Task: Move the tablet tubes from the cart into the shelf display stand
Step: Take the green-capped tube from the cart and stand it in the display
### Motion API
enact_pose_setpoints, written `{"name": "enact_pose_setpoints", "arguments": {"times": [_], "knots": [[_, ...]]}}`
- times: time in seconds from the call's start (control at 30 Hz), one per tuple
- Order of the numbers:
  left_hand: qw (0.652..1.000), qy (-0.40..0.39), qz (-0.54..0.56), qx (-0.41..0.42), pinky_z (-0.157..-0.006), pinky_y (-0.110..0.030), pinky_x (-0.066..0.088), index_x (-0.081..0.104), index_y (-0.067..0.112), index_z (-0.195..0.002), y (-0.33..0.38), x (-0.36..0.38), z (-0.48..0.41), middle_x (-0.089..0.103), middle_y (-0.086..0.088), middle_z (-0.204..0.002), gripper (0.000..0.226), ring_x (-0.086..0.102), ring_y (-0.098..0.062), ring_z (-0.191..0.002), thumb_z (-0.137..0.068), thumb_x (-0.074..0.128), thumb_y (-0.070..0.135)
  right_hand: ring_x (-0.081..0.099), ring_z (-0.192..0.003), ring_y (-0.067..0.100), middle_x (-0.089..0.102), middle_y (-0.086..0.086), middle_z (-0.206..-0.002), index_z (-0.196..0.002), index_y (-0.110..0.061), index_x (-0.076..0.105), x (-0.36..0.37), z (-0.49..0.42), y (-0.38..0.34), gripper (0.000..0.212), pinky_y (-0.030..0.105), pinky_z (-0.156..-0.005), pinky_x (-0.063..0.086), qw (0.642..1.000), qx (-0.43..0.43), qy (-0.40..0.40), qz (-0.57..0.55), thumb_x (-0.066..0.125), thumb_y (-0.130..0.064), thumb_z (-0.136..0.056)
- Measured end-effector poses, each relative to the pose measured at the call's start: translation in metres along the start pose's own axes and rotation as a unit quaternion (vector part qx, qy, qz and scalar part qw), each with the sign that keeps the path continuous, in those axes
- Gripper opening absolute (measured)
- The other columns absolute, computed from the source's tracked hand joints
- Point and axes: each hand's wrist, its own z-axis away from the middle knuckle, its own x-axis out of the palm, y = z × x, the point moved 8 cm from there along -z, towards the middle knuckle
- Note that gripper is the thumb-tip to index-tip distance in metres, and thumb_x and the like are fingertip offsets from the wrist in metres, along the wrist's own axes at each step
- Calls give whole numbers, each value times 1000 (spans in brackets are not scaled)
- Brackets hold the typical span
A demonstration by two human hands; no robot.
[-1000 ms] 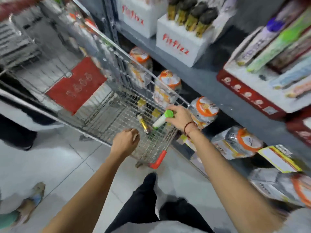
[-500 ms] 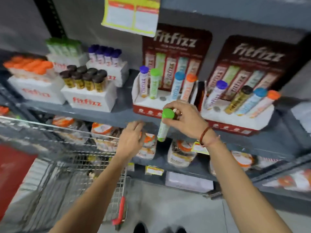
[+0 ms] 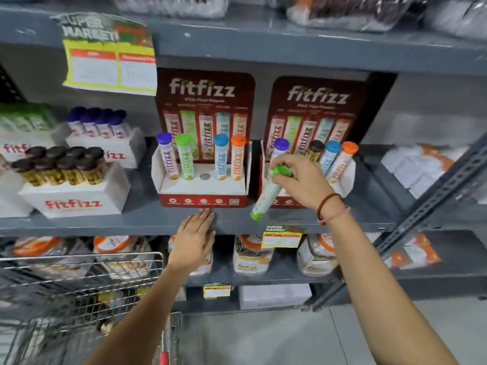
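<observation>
My right hand point(image 3: 303, 180) grips a green-capped tablet tube point(image 3: 266, 196) by its cap end; the tube hangs tilted in front of the right display stand point(image 3: 347, 180). That stand holds purple, black, blue and orange capped tubes. The left display stand point(image 3: 203, 198) holds purple, green, blue and orange tubes, with one round hole point(image 3: 205, 176) bare in its middle. My left hand point(image 3: 193, 238) rests flat, fingers apart, on the shelf edge point(image 3: 105, 222) just below the left stand. The wire cart point(image 3: 79, 285) is at the lower left; its contents are blurred.
White boxes of black-capped point(image 3: 63, 167) and purple-capped tubes point(image 3: 97, 122) stand on the same shelf to the left. Jars point(image 3: 250, 256) fill the shelf below. A slanted metal upright point(image 3: 432, 201) crosses at the right. A price sheet point(image 3: 108, 61) hangs above.
The view rose from the cart to the shelf. My right hand carried the green-capped tube up and right, to the right stand. My left hand left the cart and came to the shelf edge.
</observation>
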Motion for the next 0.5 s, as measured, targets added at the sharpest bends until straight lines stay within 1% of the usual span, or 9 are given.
{"name": "enact_pose_setpoints", "arguments": {"times": [0.07,0.13,0.2,0.27,0.3,0.37,0.4,0.43,0.5], "knots": [[1000,-3,-1,-1,-107,-43,32,50,5,-128,0,1,1,54,-14,-134,54,48,-27,-126,-89,29,36,56,-85,20,60,1,-84,-80,-16,66,-10,-2,4,4,30,-79,44,1000,10,14,-11,68,-16,-77],[1000,-3,-3,-6,-108,-43,30,49,6,-129,0,2,1,53,-14,-135,54,46,-27,-127,-89,29,37,56,-80,18,64,5,-81,-75,-15,65,-18,-6,10,13,30,-73,45,999,22,29,-6,73,-25,-76],[1000,-3,-5,-12,-108,-44,28,48,7,-130,0,2,2,51,-13,-137,55,44,-27,-129,-89,28,38,56,-83,17,64,4,-83,-79,-11,67,-25,-11,17,18,22,-71,37,998,30,41,43,73,-27,-75],[1000,-1,-4,-11,-108,-45,29,47,7,-130,1,2,2,51,-13,-137,55,44,-27,-129,-89,28,38,55,-83,14,61,-2,-80,-77,-13,67,-33,-15,21,9,13,-62,27,996,24,51,73,72,-20,-76],[1000,-1,-4,-10,-108,-45,30,47,7,-130,1,2,2,51,-13,-137,55,44,-27,-129,-89,28,38,53,-82,13,59,-4,-79,-75,-16,66,-37,-17,23,5,9,-63,29,995,23,51,79,70,-17,-76],[1000,-2,-3,-9,-108,-45,29,47,7,-131,1,2,2,51,-13,-137,56,44,-27,-129,-89,27,38,49,-83,11,59,-4,-84,-77,-18,64,-44,-21,26,4,0,-67,30,994,23,44,93,68,-17,-77],[1000,-3,-2,-9,-108,-45,29,46,7,-131,1,2,2,50,-13,-138,56,43,-27,-130,-89,26,38,47,-85,10,59,-3,-86,-81,-16,65,-48,-24,28,5,6,-72,33,993,25,41,105,67,-19,-77],[1000,-4,-2,-10,-109,-45,29,46,7,-132,1,3,2,50,-13,-138,57,42,-27,-130,-89,26,39,46,-87,11,59,-2,-89,-87,-13,66,-52,-27,31,12,16,-75,34,992,30,38,118,67,-20,-77],[1000,-4,0,-12,-109,-46,28,45,7,-132,1,3,3,49,-13,-139,57,42,-27,-131,-89,25,39,46,-90,13,59,1,-95,-96,-11,66,-59,-33,32,21,21,-78,34,989,33,34,138,67,-20,-77]]}}
